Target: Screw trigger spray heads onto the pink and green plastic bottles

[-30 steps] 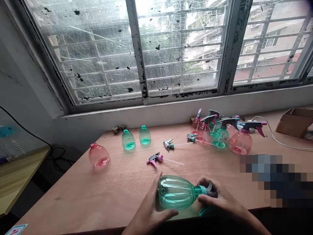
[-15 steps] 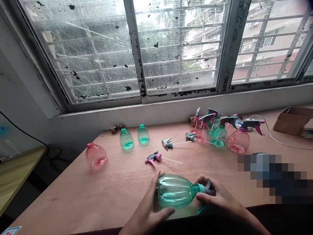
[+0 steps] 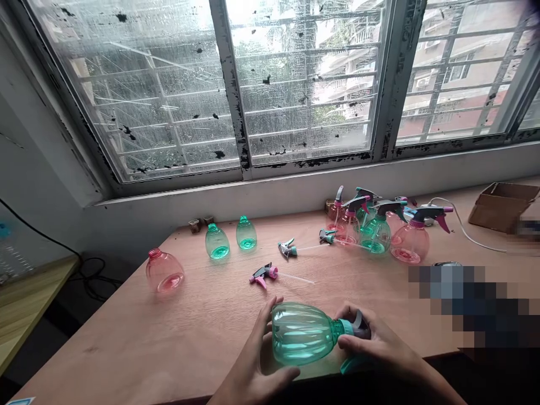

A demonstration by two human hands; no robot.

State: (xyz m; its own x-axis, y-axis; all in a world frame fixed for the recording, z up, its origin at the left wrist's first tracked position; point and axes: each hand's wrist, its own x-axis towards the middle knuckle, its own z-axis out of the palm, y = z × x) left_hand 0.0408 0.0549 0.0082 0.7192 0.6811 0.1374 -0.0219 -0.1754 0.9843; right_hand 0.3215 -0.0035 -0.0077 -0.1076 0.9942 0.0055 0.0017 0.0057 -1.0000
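A green spray bottle [image 3: 301, 333] lies sideways in the air above the table's near edge, its base to the left. My left hand [image 3: 264, 354] cups that base, fingers behind it and thumb stretched below. My right hand [image 3: 373, 337] is closed around the teal collar and dark spray head [image 3: 358, 326] at the neck. Beyond my hands lies a loose pink-and-grey spray head [image 3: 265, 274] with a clear tube. Two teal-and-grey spray heads, one nearer [image 3: 287, 248] and one farther right [image 3: 327, 237], lie behind it.
At the left stand an open pink bottle [image 3: 165, 271] and two open green bottles [image 3: 217, 243] [image 3: 246, 233]. Several assembled spray bottles [image 3: 410, 243] cluster at the back right. A cardboard box [image 3: 500, 208] and white cable [image 3: 472, 239] lie farther right. A blurred patch covers the right side.
The bottle stays between both hands, almost in place. My left fingers and thumb have shifted slightly around its base. The view has moved a little.
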